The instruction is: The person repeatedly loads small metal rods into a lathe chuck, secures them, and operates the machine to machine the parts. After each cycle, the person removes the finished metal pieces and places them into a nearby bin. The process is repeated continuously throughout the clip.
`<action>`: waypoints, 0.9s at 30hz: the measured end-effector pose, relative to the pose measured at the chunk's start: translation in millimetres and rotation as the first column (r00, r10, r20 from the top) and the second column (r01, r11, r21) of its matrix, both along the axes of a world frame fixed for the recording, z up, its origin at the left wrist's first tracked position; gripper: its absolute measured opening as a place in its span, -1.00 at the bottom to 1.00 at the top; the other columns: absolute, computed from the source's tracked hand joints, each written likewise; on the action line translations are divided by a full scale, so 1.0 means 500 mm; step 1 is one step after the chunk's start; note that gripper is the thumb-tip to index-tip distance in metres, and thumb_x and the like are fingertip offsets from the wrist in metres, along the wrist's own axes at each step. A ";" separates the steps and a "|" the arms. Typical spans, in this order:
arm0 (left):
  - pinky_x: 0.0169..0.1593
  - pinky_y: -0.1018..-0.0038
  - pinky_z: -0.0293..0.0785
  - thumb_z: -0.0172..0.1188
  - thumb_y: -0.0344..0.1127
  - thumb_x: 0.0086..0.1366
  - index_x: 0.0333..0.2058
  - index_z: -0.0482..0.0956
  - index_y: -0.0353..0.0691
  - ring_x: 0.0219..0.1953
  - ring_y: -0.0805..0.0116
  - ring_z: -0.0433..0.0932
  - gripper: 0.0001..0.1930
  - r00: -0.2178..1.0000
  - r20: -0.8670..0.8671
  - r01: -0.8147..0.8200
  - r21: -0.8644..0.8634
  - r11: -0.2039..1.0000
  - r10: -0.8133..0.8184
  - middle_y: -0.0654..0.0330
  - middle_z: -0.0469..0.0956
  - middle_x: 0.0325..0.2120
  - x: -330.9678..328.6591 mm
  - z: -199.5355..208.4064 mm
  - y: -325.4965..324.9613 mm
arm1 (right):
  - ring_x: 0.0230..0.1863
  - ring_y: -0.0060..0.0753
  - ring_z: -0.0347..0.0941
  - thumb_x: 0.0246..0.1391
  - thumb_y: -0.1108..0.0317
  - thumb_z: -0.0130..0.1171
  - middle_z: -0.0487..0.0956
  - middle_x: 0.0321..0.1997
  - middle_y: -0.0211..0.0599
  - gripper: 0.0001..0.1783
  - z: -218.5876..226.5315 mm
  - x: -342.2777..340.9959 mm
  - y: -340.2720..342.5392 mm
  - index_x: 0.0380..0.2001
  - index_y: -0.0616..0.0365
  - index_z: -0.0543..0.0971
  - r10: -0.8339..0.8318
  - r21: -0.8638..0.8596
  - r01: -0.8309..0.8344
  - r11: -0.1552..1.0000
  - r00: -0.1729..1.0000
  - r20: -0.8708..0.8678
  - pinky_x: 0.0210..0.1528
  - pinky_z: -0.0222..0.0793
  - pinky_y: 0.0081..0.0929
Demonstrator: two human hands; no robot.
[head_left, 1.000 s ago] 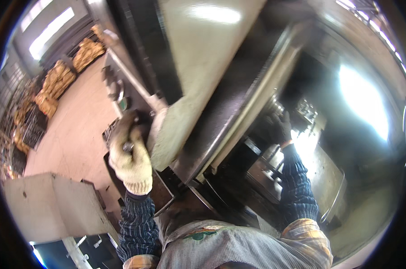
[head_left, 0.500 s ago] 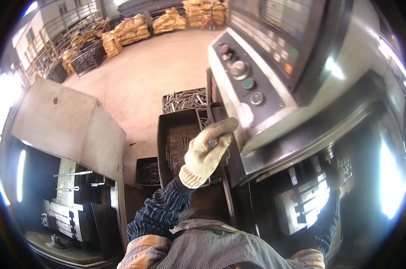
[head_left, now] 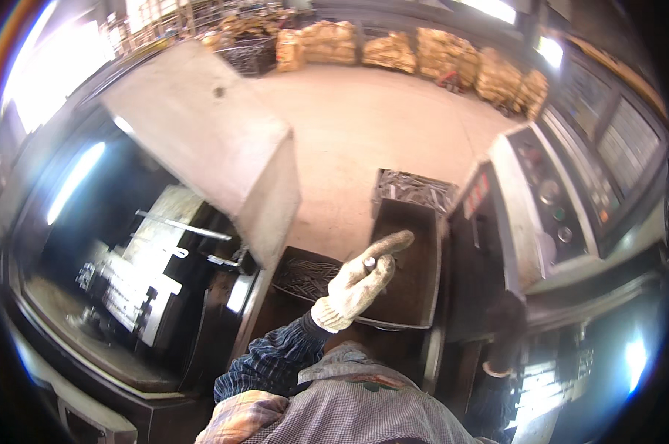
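Note:
My left hand (head_left: 353, 292), in a pale knitted glove with dirty fingertips, is raised in front of me with its fingers closed. A metal rod pokes out between them, and only its round shiny end (head_left: 369, 263) shows. Under and beyond this hand is a dark metal bin (head_left: 436, 292). My right hand (head_left: 504, 329) looks dark and blurred near the front of the right machine, with a light cuff at its wrist. Its fingers cannot be made out.
On the left stands a machine with a pale cover (head_left: 208, 122) and a lit metal fixture (head_left: 146, 285) inside. A control panel (head_left: 549, 194) with knobs rises on the right. Rods fill a far bin (head_left: 419, 189) and a low bin (head_left: 305, 275). Yellow sacks (head_left: 390, 53) line the back.
The view has turned left, showing more of the left machine. My right hand has come leftward out of the right machine's interior. The left hand keeps its hold on the rod.

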State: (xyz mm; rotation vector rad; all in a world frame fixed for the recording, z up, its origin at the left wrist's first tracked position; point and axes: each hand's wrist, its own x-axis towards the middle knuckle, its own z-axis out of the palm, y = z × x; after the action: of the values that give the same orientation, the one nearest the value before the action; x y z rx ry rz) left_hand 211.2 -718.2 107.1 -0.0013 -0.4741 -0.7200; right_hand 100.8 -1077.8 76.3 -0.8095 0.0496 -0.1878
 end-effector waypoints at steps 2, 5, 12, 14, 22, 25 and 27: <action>0.16 0.53 0.55 0.01 -0.55 0.46 0.46 -0.09 -0.44 0.14 0.24 0.54 -0.30 0.999 -0.032 -0.009 -0.084 0.996 0.006 -0.10 0.28 0.34 -0.016 -0.015 0.085 | -0.25 -0.55 0.50 0.45 0.22 -0.02 0.58 -0.17 -0.39 -0.53 -0.005 0.082 0.186 0.27 0.29 0.44 0.280 -0.246 -0.292 0.924 0.956 -0.084 -0.22 0.47 -0.56; 0.10 0.68 0.45 0.08 -0.41 0.48 0.44 0.04 -0.44 0.07 0.51 0.49 -0.35 0.741 0.515 -0.660 0.436 0.612 0.432 0.01 0.32 0.33 -0.075 0.032 0.201 | 0.21 -0.43 0.47 0.42 0.30 0.06 0.56 0.20 -0.27 -0.46 0.003 0.123 0.445 0.37 0.27 0.35 0.480 -0.795 -0.290 0.533 0.877 0.002 0.18 0.48 -0.37; 0.20 0.45 0.47 0.05 -0.13 0.55 0.39 0.20 -0.42 0.19 0.38 0.46 -0.39 0.483 0.397 -0.821 0.515 0.246 0.780 0.04 0.37 0.31 -0.206 0.026 0.469 | 0.11 -0.35 0.52 0.30 0.46 0.22 0.59 0.12 -0.27 -0.54 0.063 0.166 0.847 0.24 0.29 0.46 0.906 -0.341 -0.888 0.309 0.384 -0.179 0.16 0.46 -0.36; 0.26 0.36 0.47 -0.02 -0.05 0.57 0.37 0.22 -0.42 0.28 0.27 0.43 -0.39 0.277 0.564 -0.815 0.566 -0.121 0.778 0.00 0.39 0.30 -0.235 0.060 0.506 | -0.05 -0.41 0.55 0.29 0.46 0.24 0.62 -0.01 -0.32 -0.61 0.042 0.185 0.911 0.15 0.27 0.52 0.898 -0.578 -0.781 0.235 0.403 -0.179 0.01 0.51 -0.43; 0.31 0.37 0.35 0.03 0.10 0.53 0.34 0.37 -0.20 0.27 0.31 0.46 -0.40 -0.143 0.595 -0.343 0.720 -0.603 0.791 0.04 0.50 0.21 -0.262 0.036 0.731 | -0.32 -0.66 0.50 0.23 0.54 0.30 0.61 -0.25 -0.41 -0.74 0.032 0.226 1.091 -0.01 0.25 0.60 0.920 -0.487 -0.845 0.221 0.346 -0.182 -0.28 0.48 -0.63; 0.13 0.31 0.52 0.12 0.13 0.46 0.32 0.41 -0.01 0.00 0.13 0.64 -0.42 0.012 0.703 0.171 0.700 -0.694 0.711 0.02 0.62 0.04 -0.222 0.011 0.841 | -0.33 -0.64 0.53 0.21 0.57 0.30 0.63 -0.22 -0.39 -0.74 0.005 0.264 1.128 -0.03 0.22 0.61 0.933 -0.462 -0.867 0.188 0.305 -0.193 -0.32 0.50 -0.63; 0.21 0.15 0.38 0.14 0.12 0.42 0.32 0.40 0.02 0.08 0.08 0.54 -0.41 0.202 0.799 0.360 0.477 -0.802 0.566 0.01 0.53 0.13 -0.217 -0.076 0.972 | -0.35 -0.63 0.55 0.21 0.57 0.30 0.64 -0.23 -0.38 -0.74 0.002 0.292 1.157 -0.03 0.22 0.62 0.940 -0.462 -0.873 0.156 0.274 -0.201 -0.35 0.52 -0.63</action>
State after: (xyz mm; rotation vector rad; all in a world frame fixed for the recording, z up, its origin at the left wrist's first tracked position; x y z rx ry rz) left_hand 102.5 -232.0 69.1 1.8718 1.3489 0.7660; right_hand 246.8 -499.5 77.1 -1.2196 -0.6842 1.0136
